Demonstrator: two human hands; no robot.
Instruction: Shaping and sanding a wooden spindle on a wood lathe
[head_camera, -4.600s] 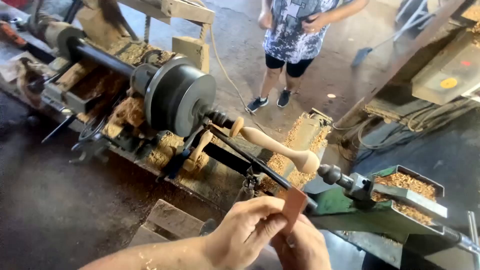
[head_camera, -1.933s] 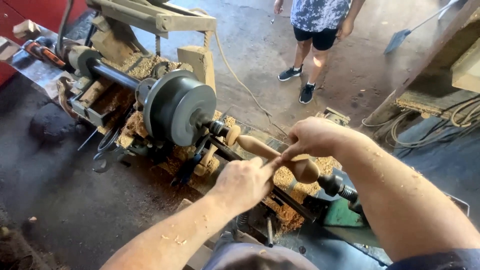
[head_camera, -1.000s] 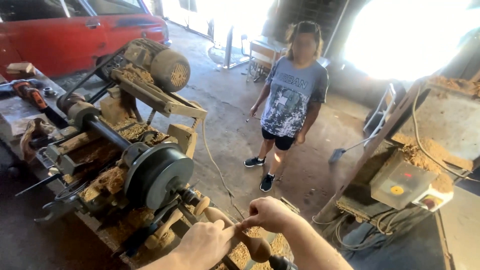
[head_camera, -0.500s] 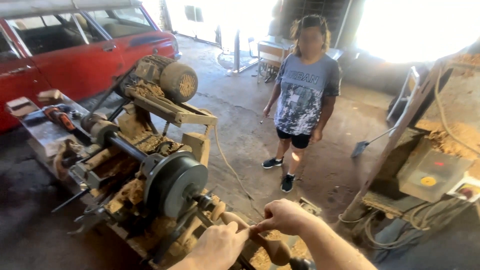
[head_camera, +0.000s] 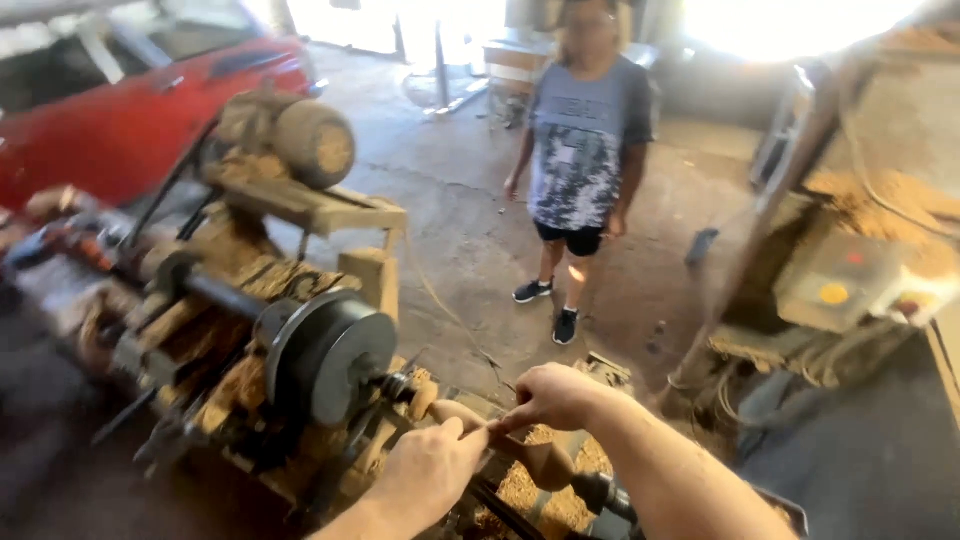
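View: your one head camera, looking forward and down across the lathe (head_camera: 330, 355).
Nearness: your fingers (head_camera: 480, 432) sit close, at the lower edge.
Beyond the fingers: floor (head_camera: 460, 230), a standing person (head_camera: 585, 150).

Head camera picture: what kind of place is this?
Probably a woodturning workshop: a wood lathe holds a turned wooden piece, sawdust lies below, and a red car is parked behind.
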